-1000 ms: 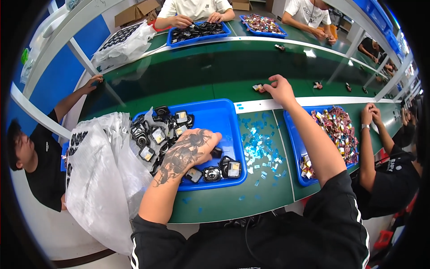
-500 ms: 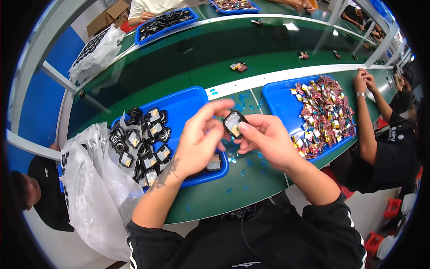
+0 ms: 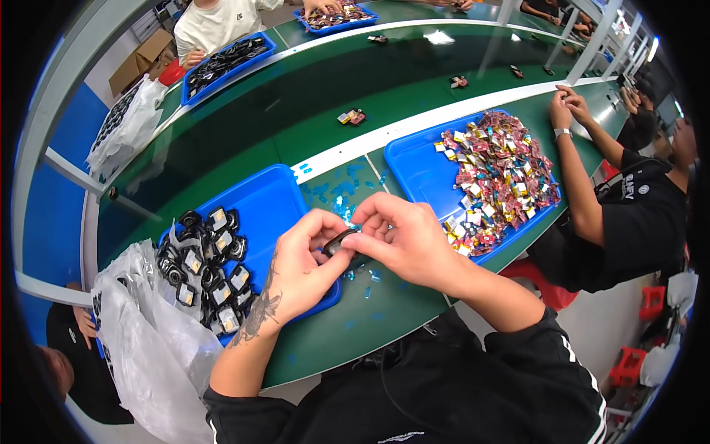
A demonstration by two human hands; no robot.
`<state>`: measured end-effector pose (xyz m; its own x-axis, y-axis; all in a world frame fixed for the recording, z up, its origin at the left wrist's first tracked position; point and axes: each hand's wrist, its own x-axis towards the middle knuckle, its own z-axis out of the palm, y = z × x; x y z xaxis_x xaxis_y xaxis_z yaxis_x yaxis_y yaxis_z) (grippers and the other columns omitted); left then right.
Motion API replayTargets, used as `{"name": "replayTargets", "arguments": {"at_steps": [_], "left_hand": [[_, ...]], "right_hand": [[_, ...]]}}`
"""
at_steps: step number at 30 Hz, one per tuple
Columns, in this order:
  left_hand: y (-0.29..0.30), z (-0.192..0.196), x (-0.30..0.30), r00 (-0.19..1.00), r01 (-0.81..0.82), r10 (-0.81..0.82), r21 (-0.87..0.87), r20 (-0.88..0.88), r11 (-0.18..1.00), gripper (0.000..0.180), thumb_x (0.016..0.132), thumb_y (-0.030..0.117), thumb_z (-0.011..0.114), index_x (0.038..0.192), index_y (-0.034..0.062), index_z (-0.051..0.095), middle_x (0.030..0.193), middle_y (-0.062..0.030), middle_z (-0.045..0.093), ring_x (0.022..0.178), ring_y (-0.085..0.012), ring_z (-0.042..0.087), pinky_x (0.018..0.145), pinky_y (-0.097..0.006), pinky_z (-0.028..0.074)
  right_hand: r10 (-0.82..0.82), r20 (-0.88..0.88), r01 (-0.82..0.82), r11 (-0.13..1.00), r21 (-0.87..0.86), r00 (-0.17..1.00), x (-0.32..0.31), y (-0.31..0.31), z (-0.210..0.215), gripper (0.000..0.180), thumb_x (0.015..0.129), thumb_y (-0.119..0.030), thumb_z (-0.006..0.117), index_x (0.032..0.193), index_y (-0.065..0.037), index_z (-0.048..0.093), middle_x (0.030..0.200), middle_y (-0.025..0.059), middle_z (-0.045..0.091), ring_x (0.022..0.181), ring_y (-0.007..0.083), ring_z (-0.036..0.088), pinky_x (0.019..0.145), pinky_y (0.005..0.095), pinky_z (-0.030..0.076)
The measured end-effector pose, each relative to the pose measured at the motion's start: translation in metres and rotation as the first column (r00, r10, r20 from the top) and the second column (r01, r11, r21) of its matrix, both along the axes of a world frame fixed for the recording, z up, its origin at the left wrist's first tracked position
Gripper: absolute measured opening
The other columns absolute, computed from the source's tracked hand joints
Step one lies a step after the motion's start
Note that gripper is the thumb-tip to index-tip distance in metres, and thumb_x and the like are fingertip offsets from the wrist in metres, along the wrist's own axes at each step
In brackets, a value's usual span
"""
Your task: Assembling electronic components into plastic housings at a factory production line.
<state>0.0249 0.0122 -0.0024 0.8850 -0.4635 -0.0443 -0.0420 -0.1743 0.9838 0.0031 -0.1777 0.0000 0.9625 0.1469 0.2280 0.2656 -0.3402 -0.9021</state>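
Note:
Both my hands hold a small black squarish watch-like case (image 3: 339,243) over the green table. It is tilted edge-on, so its inside is turned out of sight. The fingers and thumb of my left hand (image 3: 296,263) grip its left side. My right hand (image 3: 403,240) pinches it from the right, thumb along its edge; those fingertips are partly hidden. To the left, a blue tray (image 3: 285,189) holds similar black cases (image 3: 222,240), several with pale squares inside. On the right, another blue tray (image 3: 410,166) carries a heap of small reddish circuit boards (image 3: 506,166) with white and yellow parts.
Blue film scraps (image 3: 351,177) litter the table between the trays. A clear plastic bag (image 3: 144,340) stands at the left. Beyond a white rail, a green conveyor belt (image 3: 288,103) carries a few board pieces (image 3: 351,117). A co-worker's arm (image 3: 580,174) is close by on the right.
My left hand, open beside the case before, now grips it too. The case has turned from face-up to edge-on. The whole view has shifted a little.

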Motion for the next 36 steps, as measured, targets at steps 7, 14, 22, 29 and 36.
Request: {"name": "replayTargets", "arguments": {"at_steps": [7,14,22,29,36], "left_hand": [[-0.002,-0.005,0.003,0.975,-0.122,0.052,-0.322,-0.217,0.939,0.013,0.092,0.004,0.061,0.103,-0.0001,0.056,0.09,-0.0088,0.066,0.075,-0.0141,0.067,0.061,-0.023,0.058],[-0.003,-0.002,0.004,0.95,-0.115,-0.014,-0.389,-0.313,0.914,0.017,0.097,0.009,0.055,0.112,0.0007,0.05,0.1,-0.018,0.067,0.077,-0.0233,0.071,0.06,-0.024,0.06],[0.0,0.005,0.0,0.943,-0.113,-0.008,-0.342,-0.333,0.933,0.032,0.097,0.006,0.052,0.129,0.0071,0.051,0.108,-0.0093,0.061,0.09,-0.0178,0.066,0.07,-0.028,0.056],[-0.001,-0.015,0.002,0.999,-0.041,0.042,-0.23,0.0,0.972,0.028,0.094,0.0,0.047,0.107,0.0044,0.071,0.107,-0.0079,0.056,0.097,-0.0153,0.06,0.078,-0.027,0.055],[-0.015,-0.01,-0.01,0.957,-0.155,0.199,-0.207,0.212,0.966,0.022,0.089,0.005,0.06,0.107,0.0031,0.073,0.108,-0.0119,0.054,0.087,-0.017,0.062,0.074,-0.025,0.05]], "right_hand": [[-0.098,0.225,0.211,0.801,-0.56,0.969,0.061,-0.081,-0.015,0.017,0.08,-0.016,0.074,0.089,-0.003,0.068,0.08,0.0126,0.068,0.073,0.026,0.066,0.068,0.0366,0.053],[-0.319,0.193,0.313,0.384,-0.869,0.928,0.092,-0.143,-0.027,0.028,0.075,-0.022,0.077,0.095,-0.007,0.066,0.095,0.0143,0.066,0.095,0.0331,0.064,0.081,0.0444,0.053],[-0.438,0.247,0.502,0.722,-0.477,0.864,0.075,-0.142,-0.021,0.014,0.086,-0.015,0.068,0.088,-0.002,0.069,0.08,0.0111,0.067,0.072,0.0195,0.065,0.066,0.0334,0.053],[0.006,-0.344,0.215,0.77,0.601,0.939,0.022,-0.087,-0.01,0.011,0.095,-0.013,0.059,0.096,-0.003,0.063,0.076,0.0004,0.061,0.064,0.0055,0.057,0.056,0.0206,0.049],[0.289,-0.409,0.11,0.688,0.718,0.866,-0.003,-0.03,-0.01,0.015,0.097,-0.014,0.059,0.1,-0.001,0.063,0.082,0.0029,0.064,0.071,0.0074,0.06,0.064,0.0226,0.052]]}}
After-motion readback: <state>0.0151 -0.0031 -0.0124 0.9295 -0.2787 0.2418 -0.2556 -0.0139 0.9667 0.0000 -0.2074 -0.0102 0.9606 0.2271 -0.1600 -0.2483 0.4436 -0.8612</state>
